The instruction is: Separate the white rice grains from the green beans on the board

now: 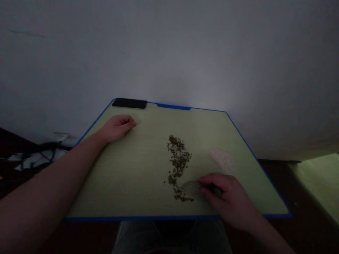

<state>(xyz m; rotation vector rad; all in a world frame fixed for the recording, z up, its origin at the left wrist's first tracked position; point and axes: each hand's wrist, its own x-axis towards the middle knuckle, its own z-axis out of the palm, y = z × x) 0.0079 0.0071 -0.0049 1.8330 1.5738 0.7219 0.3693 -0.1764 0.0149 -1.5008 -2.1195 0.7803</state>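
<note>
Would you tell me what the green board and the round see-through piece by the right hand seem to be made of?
The green board looks like matte laminate, with faint grain lines and a blue edge strip. The round piece looks like clear plastic, since the board shows through it, though glass remains possible.

A plain grey-white plaster wall (169, 53) rises behind a pale green bench (111, 183) with blue edging. Tangled black cables (39, 155) lie low at left, and a pale green panel (320, 183) glows dimly at right.

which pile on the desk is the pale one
The small pale pile of grains on the right, unlike the long dark green strip of seeds, which is darker and more spread out.
</note>
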